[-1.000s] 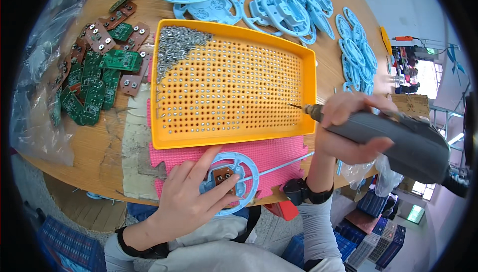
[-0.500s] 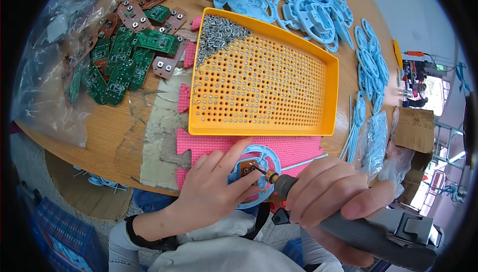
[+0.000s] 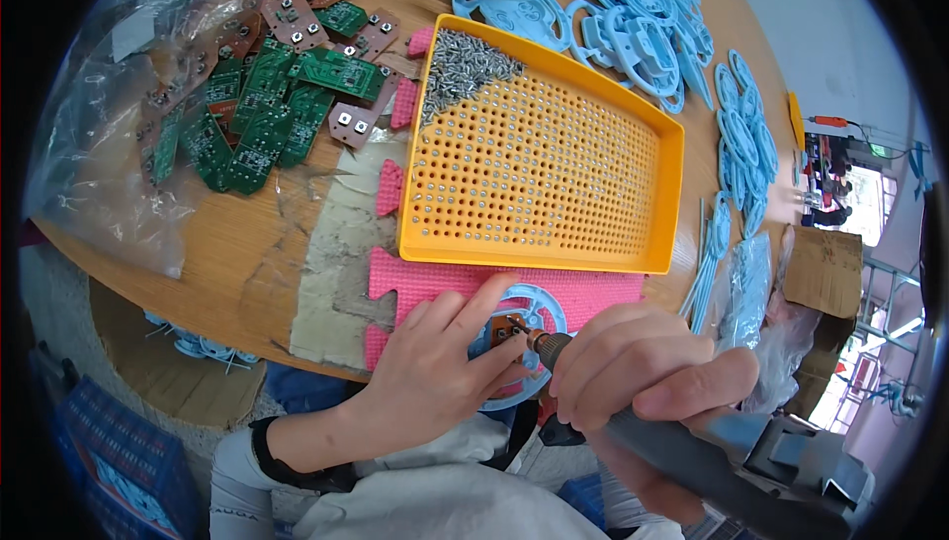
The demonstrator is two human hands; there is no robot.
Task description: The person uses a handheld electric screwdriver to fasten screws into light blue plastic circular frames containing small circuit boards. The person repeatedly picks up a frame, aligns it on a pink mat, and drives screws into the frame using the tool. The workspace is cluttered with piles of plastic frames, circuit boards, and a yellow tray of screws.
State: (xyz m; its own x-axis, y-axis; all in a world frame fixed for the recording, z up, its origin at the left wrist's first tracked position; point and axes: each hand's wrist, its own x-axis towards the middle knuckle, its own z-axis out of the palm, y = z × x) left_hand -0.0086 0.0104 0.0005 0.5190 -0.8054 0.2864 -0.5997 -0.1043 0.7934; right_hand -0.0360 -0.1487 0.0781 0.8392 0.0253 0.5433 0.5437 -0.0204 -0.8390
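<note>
Blue plastic ring [image 3: 560, 320] at the near edge of the pink mat [image 3: 420, 283], with a small brown board [image 3: 505, 330] inside. Left hand [image 3: 430, 372] over the left part of the ring, fingers spread apart, pointing finger out toward the far side. Right hand [image 3: 647, 372] curled tight around a fat dark screwdriver [image 3: 682, 451], with the thin tip aimed left at the brown board. Hard to tell touching from just above at the very tip. Both hands close but apart, with the tip of the tool between.

Just past the ring, on the mat, a big yellow tray [image 3: 534, 256] with rows of little holes. Shiny screws [image 3: 465, 70] in a heap in its far left corner, and in many of the holes. Left of the tray, a messy pile of green and brown boards [image 3: 262, 110] on the wooden table [image 3: 237, 263], beside a crinkly clear bag [image 3: 109, 164]. On the far side, a big heap of blue rings [image 3: 623, 36]. To the right, a smaller blue bunch [image 3: 741, 135] and a cardboard box [image 3: 825, 263].
</note>
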